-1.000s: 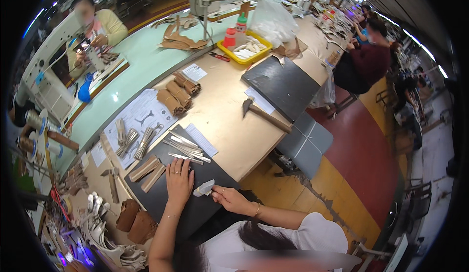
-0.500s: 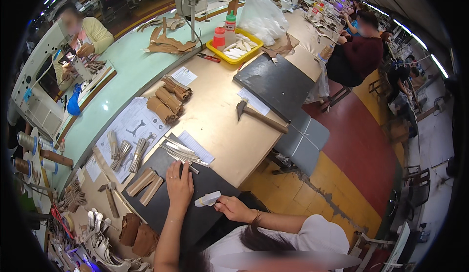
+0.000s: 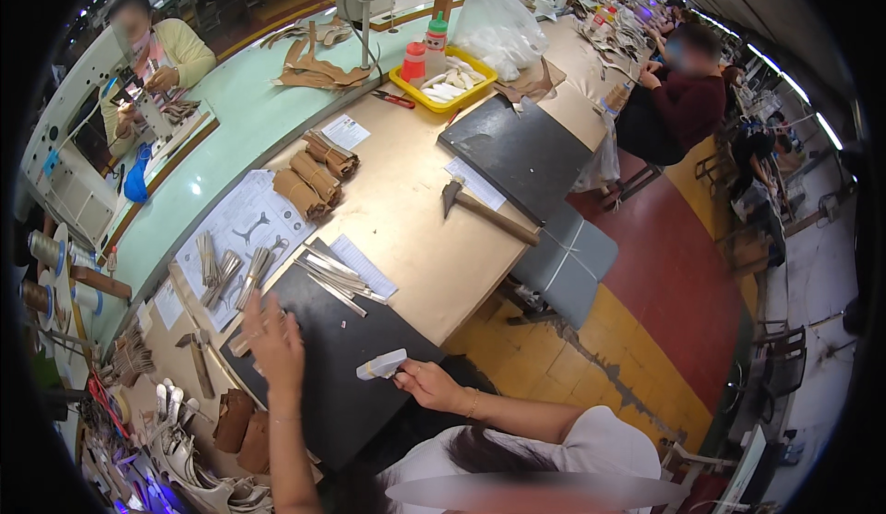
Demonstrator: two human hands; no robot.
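My left hand (image 3: 277, 346), fingers apart and slightly blurred, hovers at the left side of a black board (image 3: 355, 422). It partly covers the tan leather strips (image 3: 242, 341) there; whether it touches them I cannot tell. My right hand (image 3: 432, 388) is closed on a small whitish, translucent plastic piece (image 3: 381, 364) with a yellowish band, held over the board's right part. Loose silvery strips (image 3: 337, 279) lie across the far edge of the board. A tiny pale scrap (image 3: 344, 324) sits on its surface.
Tied pale strip bundles (image 3: 219, 274) and brown leather bundles (image 3: 314, 182) lie farther off. One hammer (image 3: 489, 212) rests right of centre, another (image 3: 199, 366) at left. Beyond are a black slab (image 3: 517, 159) and a yellow tray (image 3: 443, 101). A grey stool (image 3: 568, 260) stands right.
My left hand has moved left, off the silvery strips and over the tan leather strips. My right hand, still gripping the whitish piece, has shifted slightly left and up.
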